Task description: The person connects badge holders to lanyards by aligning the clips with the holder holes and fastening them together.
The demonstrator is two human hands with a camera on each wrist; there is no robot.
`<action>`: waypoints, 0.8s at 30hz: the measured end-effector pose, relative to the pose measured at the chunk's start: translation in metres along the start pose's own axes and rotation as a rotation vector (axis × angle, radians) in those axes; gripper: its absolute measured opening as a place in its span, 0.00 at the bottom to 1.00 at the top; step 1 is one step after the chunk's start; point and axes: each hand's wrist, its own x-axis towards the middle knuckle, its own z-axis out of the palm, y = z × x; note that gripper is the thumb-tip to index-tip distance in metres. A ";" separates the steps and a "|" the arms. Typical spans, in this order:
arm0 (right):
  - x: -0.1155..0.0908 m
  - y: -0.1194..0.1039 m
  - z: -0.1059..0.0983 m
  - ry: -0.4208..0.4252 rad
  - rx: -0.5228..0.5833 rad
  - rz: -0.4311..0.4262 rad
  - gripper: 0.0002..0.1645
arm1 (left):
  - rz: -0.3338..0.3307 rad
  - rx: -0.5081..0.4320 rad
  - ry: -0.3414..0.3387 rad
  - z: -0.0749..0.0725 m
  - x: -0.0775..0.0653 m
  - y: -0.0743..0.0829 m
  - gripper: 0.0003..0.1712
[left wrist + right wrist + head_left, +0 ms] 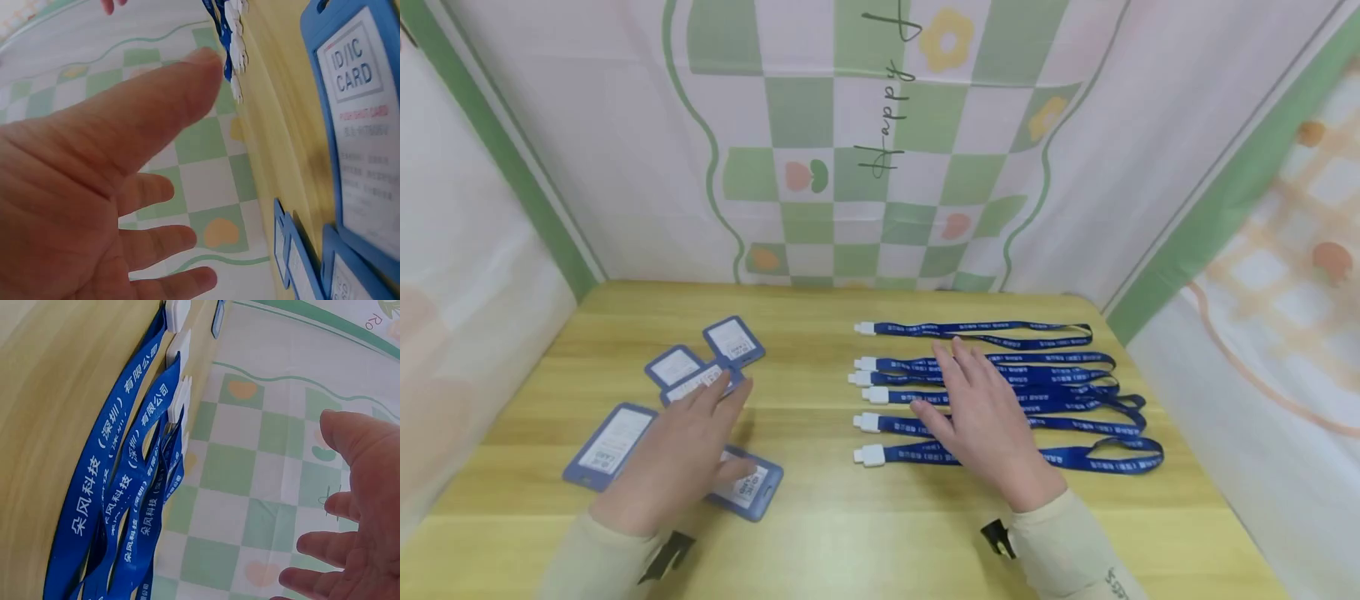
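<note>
**A pale yellow wood-grain surface (827,550) beneath a person's left hand (673,446) and right hand (981,425)**

Behind the surface hangs a white cloth backdrop (906,221) with green checks, small fruit and flower shapes, and the word "Happy" printed sideways. Pale beige sleeves (1071,542) reach in from the near edge.

On the right half of the surface, six flat blue fabric lanyards (1052,404) with white lettering lie in a stack of rows, their looped ends to the right; some of the middle ones overlap. The right hand is above them, palm down, hiding part of several straps. Its fingers are straight and slightly apart, the thumb spread away, and they hold nothing.

On the left half lie five rectangular blue-framed card holders (610,442), with inserts reading "ID/IC CARD". Three cluster farther back; two lie nearer, one on each side of the left hand. That hand is above them, its fingers extended and apart, gripping nothing; the left wrist view shows its thumb clear of the surface.

White plastic buckles (873,455) finish the lanyards' left ends, facing the holders across bare wood. A small black piece (998,537) sits at each cuff.
</note>
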 end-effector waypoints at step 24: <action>0.000 -0.015 0.013 0.030 0.024 -0.097 0.46 | 0.025 -0.066 -0.189 0.018 -0.008 0.014 0.50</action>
